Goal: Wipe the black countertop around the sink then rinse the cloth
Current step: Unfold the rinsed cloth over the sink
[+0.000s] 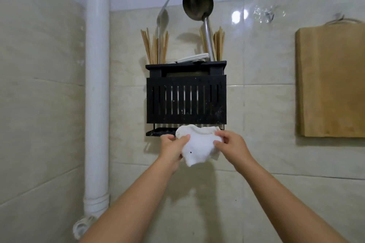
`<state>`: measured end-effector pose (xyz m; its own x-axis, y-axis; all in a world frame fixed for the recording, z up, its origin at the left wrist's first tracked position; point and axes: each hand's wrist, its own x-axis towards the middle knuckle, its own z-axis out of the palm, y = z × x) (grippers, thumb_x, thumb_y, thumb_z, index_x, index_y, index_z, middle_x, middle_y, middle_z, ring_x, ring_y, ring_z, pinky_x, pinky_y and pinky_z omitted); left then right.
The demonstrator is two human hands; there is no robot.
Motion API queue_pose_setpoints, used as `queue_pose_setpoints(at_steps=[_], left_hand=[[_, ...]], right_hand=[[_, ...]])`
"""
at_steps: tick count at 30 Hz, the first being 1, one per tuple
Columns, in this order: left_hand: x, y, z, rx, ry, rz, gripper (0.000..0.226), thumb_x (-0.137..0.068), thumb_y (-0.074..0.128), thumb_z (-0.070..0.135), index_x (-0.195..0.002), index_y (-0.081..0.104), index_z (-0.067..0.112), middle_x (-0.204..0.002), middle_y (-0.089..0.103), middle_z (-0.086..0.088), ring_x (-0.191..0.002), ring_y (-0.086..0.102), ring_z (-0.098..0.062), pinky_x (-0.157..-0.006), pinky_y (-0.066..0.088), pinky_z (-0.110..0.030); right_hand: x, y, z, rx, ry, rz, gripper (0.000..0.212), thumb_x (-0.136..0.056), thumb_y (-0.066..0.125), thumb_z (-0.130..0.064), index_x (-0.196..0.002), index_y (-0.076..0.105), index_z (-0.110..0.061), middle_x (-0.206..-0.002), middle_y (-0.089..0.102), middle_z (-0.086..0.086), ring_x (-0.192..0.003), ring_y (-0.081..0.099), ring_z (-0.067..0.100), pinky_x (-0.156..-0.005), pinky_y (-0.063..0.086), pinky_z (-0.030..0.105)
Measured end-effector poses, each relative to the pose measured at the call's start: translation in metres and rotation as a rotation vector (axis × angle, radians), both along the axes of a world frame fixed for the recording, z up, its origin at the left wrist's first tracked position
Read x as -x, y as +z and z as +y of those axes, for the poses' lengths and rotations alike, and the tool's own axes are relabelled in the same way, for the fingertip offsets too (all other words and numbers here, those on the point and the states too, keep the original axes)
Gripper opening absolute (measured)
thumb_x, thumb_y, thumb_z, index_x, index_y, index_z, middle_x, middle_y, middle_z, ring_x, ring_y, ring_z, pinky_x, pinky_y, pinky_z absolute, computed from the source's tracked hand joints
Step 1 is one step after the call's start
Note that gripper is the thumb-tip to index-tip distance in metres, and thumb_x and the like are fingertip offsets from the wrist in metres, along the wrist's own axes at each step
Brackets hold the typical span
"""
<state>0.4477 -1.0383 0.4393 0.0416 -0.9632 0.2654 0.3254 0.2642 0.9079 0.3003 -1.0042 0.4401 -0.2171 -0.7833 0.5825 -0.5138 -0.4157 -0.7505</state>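
A white cloth is bunched up in front of the tiled wall, just under the black wall rack. My left hand grips its left side with curled fingers. My right hand pinches its right side between thumb and fingers. The cloth's top edge lies against the rack's lower bar. Neither the black countertop nor the sink is in view.
The rack holds chopsticks, a metal ladle and a spatula. A wooden cutting board hangs on the wall at right. A white vertical pipe runs down the corner at left.
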Motion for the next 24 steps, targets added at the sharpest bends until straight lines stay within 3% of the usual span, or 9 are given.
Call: queue_pose_setpoints(at_steps=[3, 6, 9, 12, 15, 18, 20, 22, 24], left_hand=[[0.012, 0.002, -0.013, -0.019, 0.018, 0.074, 0.031, -0.083, 0.063, 0.005, -0.105, 0.041, 0.003, -0.101, 0.057, -0.016, -0.093, 0.058, -0.031, -0.088, 0.049, -0.047], [0.020, -0.002, -0.016, 0.034, 0.062, -0.030, 0.016, -0.087, 0.058, 0.007, -0.099, 0.048, 0.005, -0.097, 0.058, -0.013, -0.086, 0.057, -0.026, -0.078, 0.048, -0.040], [0.021, 0.001, -0.017, 0.117, 0.271, -0.159, 0.009, -0.088, 0.057, 0.011, -0.091, 0.049, 0.012, -0.087, 0.055, -0.003, -0.078, 0.052, -0.019, -0.067, 0.042, -0.029], [0.027, 0.012, -0.019, 0.177, 0.335, -0.193, 0.007, -0.086, 0.060, 0.010, -0.092, 0.056, 0.011, -0.076, 0.055, 0.001, -0.076, 0.052, -0.019, -0.061, 0.042, -0.027], [0.037, 0.020, -0.026, 0.141, 0.354, -0.196, 0.015, -0.084, 0.061, 0.008, -0.092, 0.048, 0.012, -0.075, 0.049, 0.003, -0.074, 0.049, -0.018, -0.061, 0.038, -0.027], [0.045, 0.019, -0.034, 0.153, 0.464, -0.153, 0.027, -0.083, 0.058, 0.001, -0.072, 0.036, 0.013, -0.067, 0.041, 0.002, -0.064, 0.043, -0.020, -0.061, 0.032, -0.025], [0.047, 0.013, -0.040, 0.300, 0.547, -0.265, 0.039, -0.082, 0.055, -0.004, -0.059, 0.031, 0.016, -0.062, 0.038, 0.003, -0.058, 0.038, -0.018, -0.055, 0.026, -0.023], [0.048, 0.007, -0.040, 0.462, 0.595, -0.426, 0.035, -0.080, 0.056, -0.005, -0.055, 0.041, 0.013, -0.067, 0.045, 0.000, -0.064, 0.046, -0.022, -0.058, 0.026, -0.022], [0.049, -0.001, -0.043, 0.624, 0.708, -0.629, 0.022, -0.083, 0.053, 0.008, -0.063, 0.062, 0.005, -0.080, 0.060, -0.006, -0.075, 0.060, -0.026, -0.069, 0.043, -0.025]], right_hand=[[-0.007, -0.001, -0.006, 0.026, 0.076, -0.096, 0.041, -0.082, 0.054, 0.009, -0.121, 0.056, -0.001, -0.125, 0.054, 0.013, -0.102, 0.052, 0.018, -0.085, 0.041, 0.025], [-0.005, -0.001, -0.009, 0.094, 0.072, -0.019, 0.045, -0.081, 0.050, 0.013, -0.123, 0.056, -0.003, -0.133, 0.049, 0.008, -0.119, 0.049, 0.021, -0.100, 0.040, 0.029], [0.001, 0.004, -0.015, 0.054, -0.043, 0.109, 0.046, -0.082, 0.050, 0.008, -0.127, 0.053, -0.001, -0.136, 0.047, 0.012, -0.123, 0.046, 0.025, -0.100, 0.034, 0.024], [-0.002, 0.011, -0.021, 0.038, -0.146, 0.155, 0.042, -0.083, 0.047, 0.007, -0.124, 0.054, 0.003, -0.127, 0.053, 0.017, -0.116, 0.049, 0.029, -0.083, 0.035, 0.021], [-0.006, 0.017, -0.028, -0.027, -0.416, 0.254, 0.037, -0.086, 0.044, -0.005, -0.119, 0.059, -0.013, -0.120, 0.059, 0.005, -0.114, 0.050, 0.023, -0.080, 0.030, 0.027], [-0.003, 0.013, -0.034, -0.053, -0.578, 0.450, 0.033, -0.093, 0.039, -0.020, -0.119, 0.058, -0.024, -0.125, 0.053, -0.006, -0.124, 0.037, 0.014, -0.094, 0.024, 0.033], [-0.001, 0.006, -0.039, -0.077, -0.542, 0.531, 0.035, -0.097, 0.032, -0.028, -0.125, 0.053, -0.025, -0.135, 0.046, -0.008, -0.133, 0.027, 0.012, -0.109, 0.014, 0.043], [0.004, 0.002, -0.043, -0.135, -0.495, 0.563, 0.039, -0.099, 0.026, -0.031, -0.133, 0.045, -0.025, -0.141, 0.039, -0.009, -0.139, 0.019, 0.014, -0.112, 0.004, 0.053], [0.011, 0.006, -0.047, -0.167, -0.445, 0.549, 0.040, -0.099, 0.022, -0.030, -0.132, 0.044, -0.023, -0.144, 0.037, -0.007, -0.141, 0.014, 0.016, -0.111, 0.000, 0.057]])
